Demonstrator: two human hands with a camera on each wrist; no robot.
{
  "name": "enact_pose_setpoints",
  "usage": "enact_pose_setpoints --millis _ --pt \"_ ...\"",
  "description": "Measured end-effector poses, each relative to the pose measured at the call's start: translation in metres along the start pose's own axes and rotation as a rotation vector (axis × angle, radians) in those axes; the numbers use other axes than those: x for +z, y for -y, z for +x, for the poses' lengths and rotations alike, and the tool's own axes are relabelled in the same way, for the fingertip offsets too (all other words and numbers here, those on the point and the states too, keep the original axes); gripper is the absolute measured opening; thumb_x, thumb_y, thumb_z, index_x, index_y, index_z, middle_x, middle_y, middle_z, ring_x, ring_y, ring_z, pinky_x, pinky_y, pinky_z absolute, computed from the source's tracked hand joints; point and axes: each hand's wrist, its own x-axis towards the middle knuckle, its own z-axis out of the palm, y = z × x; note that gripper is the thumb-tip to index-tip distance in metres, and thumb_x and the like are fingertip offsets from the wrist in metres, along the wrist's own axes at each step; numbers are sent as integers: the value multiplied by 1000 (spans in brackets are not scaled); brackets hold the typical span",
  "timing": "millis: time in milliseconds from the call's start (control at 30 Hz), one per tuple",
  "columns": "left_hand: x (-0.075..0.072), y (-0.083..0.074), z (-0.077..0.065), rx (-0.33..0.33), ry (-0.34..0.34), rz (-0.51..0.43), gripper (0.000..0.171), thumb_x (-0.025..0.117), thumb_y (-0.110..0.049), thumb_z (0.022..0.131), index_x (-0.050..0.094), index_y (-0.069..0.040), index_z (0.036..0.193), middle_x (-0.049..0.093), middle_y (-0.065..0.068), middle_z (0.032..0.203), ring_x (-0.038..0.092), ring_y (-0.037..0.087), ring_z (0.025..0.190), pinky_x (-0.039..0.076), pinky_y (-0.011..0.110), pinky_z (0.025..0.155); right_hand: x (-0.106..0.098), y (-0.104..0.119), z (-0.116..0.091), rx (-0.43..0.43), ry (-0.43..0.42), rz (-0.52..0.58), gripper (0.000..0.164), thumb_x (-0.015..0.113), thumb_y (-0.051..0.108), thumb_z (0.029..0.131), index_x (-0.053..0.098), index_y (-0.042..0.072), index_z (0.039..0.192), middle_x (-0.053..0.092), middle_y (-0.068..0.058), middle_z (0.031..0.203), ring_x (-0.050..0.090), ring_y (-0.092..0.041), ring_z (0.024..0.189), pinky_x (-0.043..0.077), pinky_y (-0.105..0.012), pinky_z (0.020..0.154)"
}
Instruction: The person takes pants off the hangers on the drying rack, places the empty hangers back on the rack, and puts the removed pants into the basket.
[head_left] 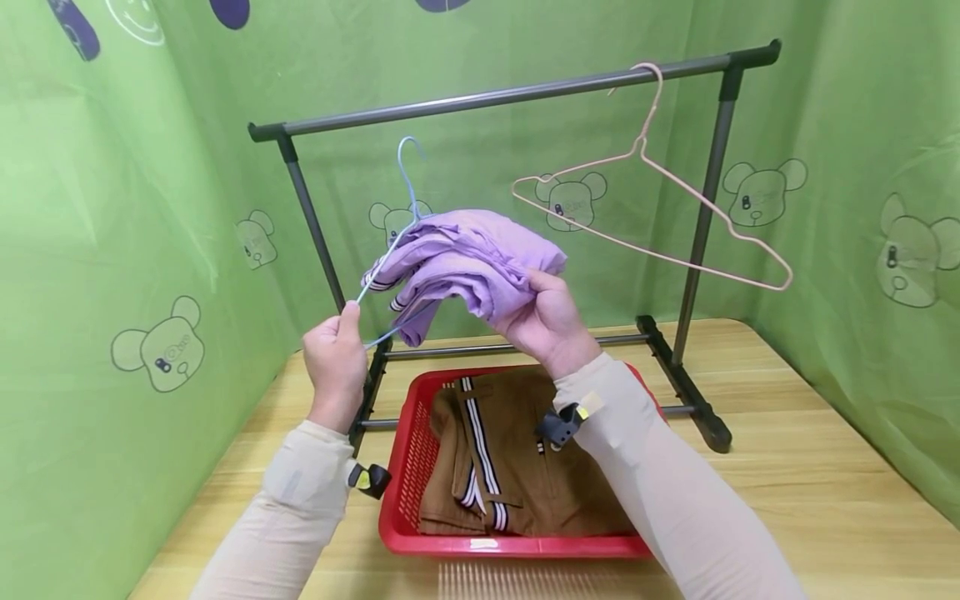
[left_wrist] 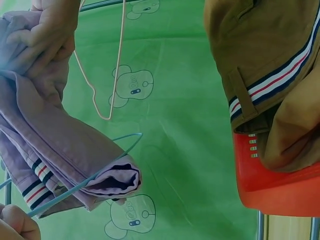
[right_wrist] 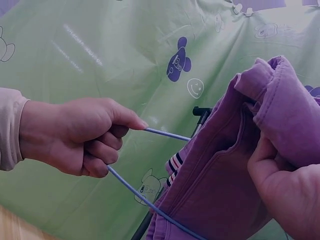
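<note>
My left hand point(head_left: 335, 358) grips one end of a light-blue clothes hanger point(head_left: 406, 171), its hook pointing up and apart from the rail. In the right wrist view, the fingers are curled round the hanger wire. My right hand point(head_left: 551, 321) holds folded purple trousers point(head_left: 487, 250), the thumb on top of the cloth. Their striped end point(left_wrist: 37, 187) reaches into the hanger's frame, and the hanger's wire crosses in front of the cloth in the left wrist view. Folds hide part of the lower bar and some of the right fingers.
A red basket point(head_left: 401, 467) with brown trousers point(head_left: 525, 467) stands on the wooden table point(head_left: 810, 467) below my hands. Behind it is a grey clothes rack point(head_left: 465, 103), with a pink hanger point(head_left: 652, 242) on its rail at the right. Green curtains point(head_left: 187, 167) surround the table.
</note>
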Motion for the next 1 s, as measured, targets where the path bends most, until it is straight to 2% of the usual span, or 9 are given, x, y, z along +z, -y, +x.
enact_pose_setpoints --millis 333,600,767,867,1000 --pt "3 0 -1 34 -16 26 52 56 -28 98 37 -15 51 29 -8 43 23 8 40 16 21 38 3 2 -1 -14 11 31 25 31 11 103 39 6 125 59 -16 115 63 -30 96 54 -47 76" --pt "4 0 0 27 -32 20 52 56 -27 98 36 -16 50 28 -7 44 23 8 40 15 21 38 3 4 -2 -12 28 43 25 28 14 104 40 5 124 59 -18 113 63 -30 91 53 -46 72" --pt "4 -1 0 25 -32 11 53 56 -26 98 36 -16 50 28 -8 44 23 8 40 15 21 38 4 6 -4 -9 51 59 22 37 9 101 41 5 123 59 -18 113 63 -29 90 53 -47 74" --pt "3 -1 0 21 -31 9 52 56 -26 98 36 -16 50 28 -8 43 23 8 40 16 21 38 4 6 -4 -12 55 50 27 43 4 97 40 4 124 59 -18 113 63 -30 93 53 -47 74" --pt "4 -1 1 16 -29 3 52 55 -26 98 36 -15 51 29 -8 43 23 7 39 16 21 37 6 7 -4 -14 40 30 25 38 8 100 40 5 124 58 -18 114 62 -31 93 53 -47 74"
